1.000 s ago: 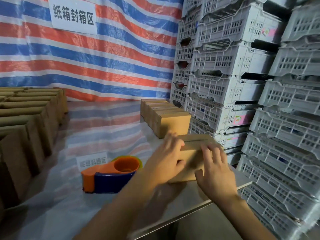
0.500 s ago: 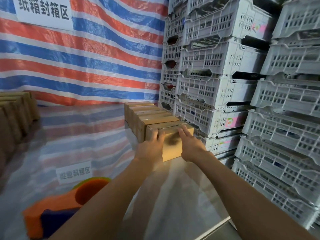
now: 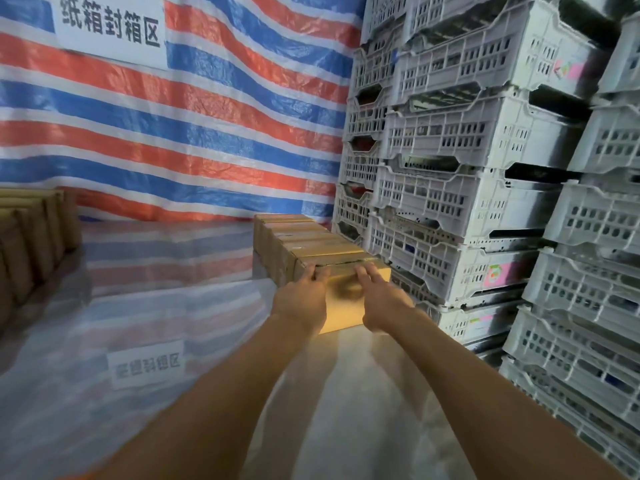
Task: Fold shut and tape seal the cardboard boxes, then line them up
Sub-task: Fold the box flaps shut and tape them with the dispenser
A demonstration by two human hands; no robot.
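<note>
Your left hand (image 3: 304, 297) curls its fingers over the top left corner of the nearest cardboard box (image 3: 346, 313), gripping it, while your right hand (image 3: 379, 301) lies against its front with straight fingers reaching the top edge, pushing rather than holding. That box stands on the sheet-covered table (image 3: 173, 323), touching the near end of the row of closed boxes (image 3: 294, 233) just beside the white crates (image 3: 467, 202). Its flaps are down; the tape is too blurred to confirm. You seem to be squaring it into line, so this one looks nearly finished. More cardboard boxes (image 3: 31, 230) wait at far left, likely your remaining work
</note>
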